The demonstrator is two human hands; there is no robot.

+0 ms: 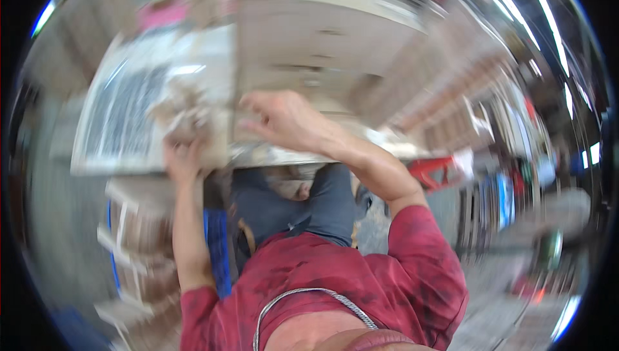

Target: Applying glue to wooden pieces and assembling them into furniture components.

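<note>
Although heavy motion blur smears the whole head view, both hands can be located at the near edge of a pale workbench. The left hand is raised to that edge with its fingers pointing upward, directly beneath a crumpled, light-coloured bundle that may be paper or cloth; the material cannot be determined. The fingertips appear to touch the bundle's lower side, but whether they close around it cannot be told. The bundle lies on the bench just beside a flat sheet with dark grey patterning, which lies to its left.

The right hand sits to the right of the bundle, near it but apart from it, fingers curled and pointing left toward it. Its grip is not readable: nothing distinct shows inside the fingers, and it cannot be told whether it holds anything.

A beige cabinet with drawers stands beyond the bench. Below the bench, dark trousers and a red shirt are visible. A blue crate stands beside the left forearm. A red object lies to the right of the right forearm.
</note>
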